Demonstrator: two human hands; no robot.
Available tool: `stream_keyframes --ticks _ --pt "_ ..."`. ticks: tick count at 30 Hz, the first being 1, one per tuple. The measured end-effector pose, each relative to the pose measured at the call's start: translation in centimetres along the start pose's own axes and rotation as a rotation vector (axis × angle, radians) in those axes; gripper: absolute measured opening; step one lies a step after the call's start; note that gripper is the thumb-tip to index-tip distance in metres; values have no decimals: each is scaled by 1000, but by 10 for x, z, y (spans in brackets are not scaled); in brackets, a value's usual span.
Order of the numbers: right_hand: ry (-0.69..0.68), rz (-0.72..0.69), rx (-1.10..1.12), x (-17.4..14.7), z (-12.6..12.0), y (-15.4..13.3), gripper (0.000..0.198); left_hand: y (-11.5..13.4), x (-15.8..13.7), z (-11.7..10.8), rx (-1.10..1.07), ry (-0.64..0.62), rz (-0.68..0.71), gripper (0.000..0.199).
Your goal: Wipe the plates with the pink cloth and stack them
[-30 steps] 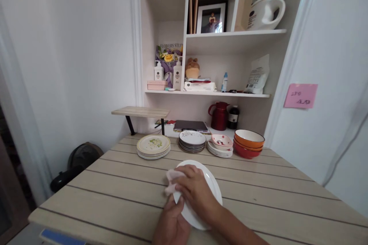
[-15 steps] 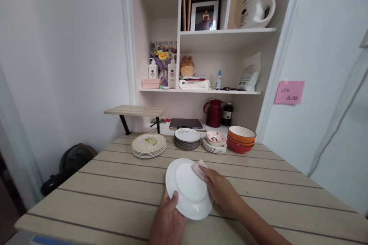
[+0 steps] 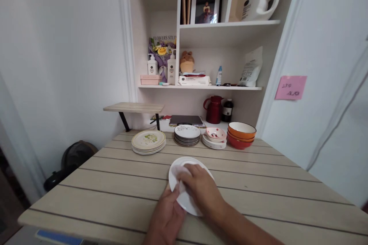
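A white plate (image 3: 188, 203) is tilted above the near part of the wooden table, its face turned up. My left hand (image 3: 169, 210) grips its lower left rim, thumb on top and fingers underneath. Over the plate's middle, my right hand (image 3: 201, 185) presses a crumpled pale cloth or tissue (image 3: 178, 171) against the surface at the left side. The right hand and forearm cover much of the plate's right half.
Along the back of the table (image 3: 115, 172) stand cream plates with a green pattern (image 3: 148, 140), dark-rimmed plates (image 3: 187, 133), small plates under a pink bowl (image 3: 215, 134), and orange and red bowls (image 3: 240, 138). Behind are a red jug (image 3: 213, 109) and a small raised shelf (image 3: 133, 107).
My right hand has moved the cloth leftward across the plate, from its upper right rim to its left side. The left hand still holds the rim. The camera view has shifted slightly.
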State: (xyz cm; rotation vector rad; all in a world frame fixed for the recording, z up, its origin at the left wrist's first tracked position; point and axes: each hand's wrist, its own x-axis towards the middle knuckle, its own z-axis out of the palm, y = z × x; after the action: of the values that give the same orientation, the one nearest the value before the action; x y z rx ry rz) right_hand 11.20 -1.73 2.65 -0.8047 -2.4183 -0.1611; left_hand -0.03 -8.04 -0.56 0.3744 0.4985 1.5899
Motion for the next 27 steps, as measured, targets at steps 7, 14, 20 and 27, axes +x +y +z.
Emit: stream_keyframes --ticks 7,14,20,27 --pt "-46 250 19 6 5 66 37 1 -2 3 -103 47 -67 58" --pt "-81 239 -25 -76 2 47 49 -1 -1 10 -121 65 -4 56" --pt "-120 83 51 -38 4 -2 48 -3 4 5 -19 105 -24 58" --pt "-233 283 231 48 13 19 35 7 1 8 1 124 -126 52"
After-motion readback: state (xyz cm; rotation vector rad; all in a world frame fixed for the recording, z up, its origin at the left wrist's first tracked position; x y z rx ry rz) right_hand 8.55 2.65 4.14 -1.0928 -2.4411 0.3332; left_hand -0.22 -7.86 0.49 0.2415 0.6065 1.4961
